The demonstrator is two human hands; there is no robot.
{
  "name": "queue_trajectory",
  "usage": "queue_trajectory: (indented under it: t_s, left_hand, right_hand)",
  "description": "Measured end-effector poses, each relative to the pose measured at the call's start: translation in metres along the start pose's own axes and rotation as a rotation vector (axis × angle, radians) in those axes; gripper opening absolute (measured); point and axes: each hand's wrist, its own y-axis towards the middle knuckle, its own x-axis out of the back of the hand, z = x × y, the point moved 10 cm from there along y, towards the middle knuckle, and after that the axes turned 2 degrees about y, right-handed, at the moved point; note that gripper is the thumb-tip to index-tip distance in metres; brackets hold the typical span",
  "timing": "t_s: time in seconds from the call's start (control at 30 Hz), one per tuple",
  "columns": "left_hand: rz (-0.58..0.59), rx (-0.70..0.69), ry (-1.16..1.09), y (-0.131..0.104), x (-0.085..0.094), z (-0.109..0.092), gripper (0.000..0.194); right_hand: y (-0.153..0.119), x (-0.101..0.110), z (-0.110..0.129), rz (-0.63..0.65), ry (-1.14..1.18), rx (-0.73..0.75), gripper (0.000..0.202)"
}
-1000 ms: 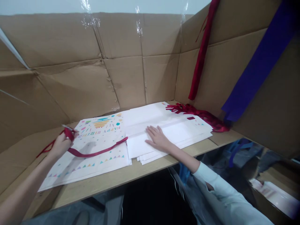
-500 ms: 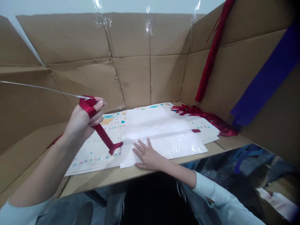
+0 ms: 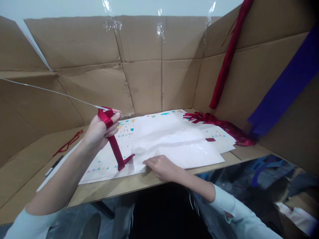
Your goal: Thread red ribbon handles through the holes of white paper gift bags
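My left hand (image 3: 103, 127) is raised over the left part of the sheets, its fingers closed round a dark red ribbon (image 3: 115, 149). The ribbon's lower end hangs down onto the printed paper (image 3: 102, 164). A thin pale cord (image 3: 62, 94) runs from this hand to the left edge of the view. My right hand (image 3: 161, 166) has its fingers pinched together at the lower left edge of a glossy white sheet (image 3: 174, 152), near the table's front edge. A small dark red piece (image 3: 210, 139) lies at the right end of that sheet.
Cardboard walls (image 3: 142, 83) stand behind and beside the table (image 3: 107, 191). Dark red ribbons (image 3: 224, 127) are heaped at the right. A red strip (image 3: 225, 66) and a blue strip (image 3: 284, 83) hang there. A thin red cord (image 3: 67, 144) and a dark pen-like object (image 3: 54, 165) lie left.
My left hand has shifted right in view with the ribbon. My right hand's spread fingers have drawn together at the sheet's edge. The thin red cord and pen-like object now show more fully.
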Motion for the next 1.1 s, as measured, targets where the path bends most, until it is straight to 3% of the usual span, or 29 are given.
queue_trajectory:
  t_s: [0.13, 0.27, 0.4, 0.53, 0.67, 0.8, 0.87, 0.93, 1.0, 1.1]
  left_hand:
    - [0.0, -0.011, -0.006, 0.002, 0.003, 0.001, 0.008]
    - [-0.017, 0.014, -0.013, 0.004, 0.003, 0.005, 0.008]
    - [-0.011, -0.009, 0.011, 0.005, 0.002, 0.003, 0.008]
    - [-0.023, -0.012, 0.057, 0.003, 0.009, 0.006, 0.011]
    - [-0.041, -0.018, 0.08, 0.004, 0.016, 0.011, 0.013]
    - [-0.052, -0.033, 0.083, 0.011, 0.012, 0.013, 0.016]
    - [-0.021, -0.032, 0.099, 0.016, 0.004, 0.015, 0.016]
    - [0.029, -0.027, 0.124, 0.02, -0.005, 0.016, 0.016]
    - [0.052, -0.025, 0.16, 0.022, -0.011, 0.018, 0.016]
    - [0.017, -0.059, 0.212, 0.023, -0.008, 0.018, 0.016]
  right_hand:
    - [-0.008, 0.054, -0.01, -0.162, -0.005, -0.057, 0.051]
    - [-0.005, 0.074, -0.007, -0.128, -0.127, 0.027, 0.039]
    - [0.001, 0.072, -0.02, -0.009, -0.058, -0.047, 0.029]
    - [-0.001, 0.054, -0.015, 0.085, 0.094, -0.006, 0.027]
    - [0.005, 0.033, -0.025, 0.02, 0.074, -0.02, 0.051]
    - [0.046, 0.032, -0.05, -0.081, 0.14, -0.001, 0.07]
    - [0.075, 0.054, -0.062, -0.165, 0.162, 0.02, 0.07]
    - [0.102, 0.091, -0.076, -0.272, 0.162, 0.013, 0.072]
    - [0.118, 0.141, -0.091, -0.434, 0.158, -0.005, 0.074]
    - [0.116, 0.222, -0.126, -0.731, 0.185, -0.096, 0.073]
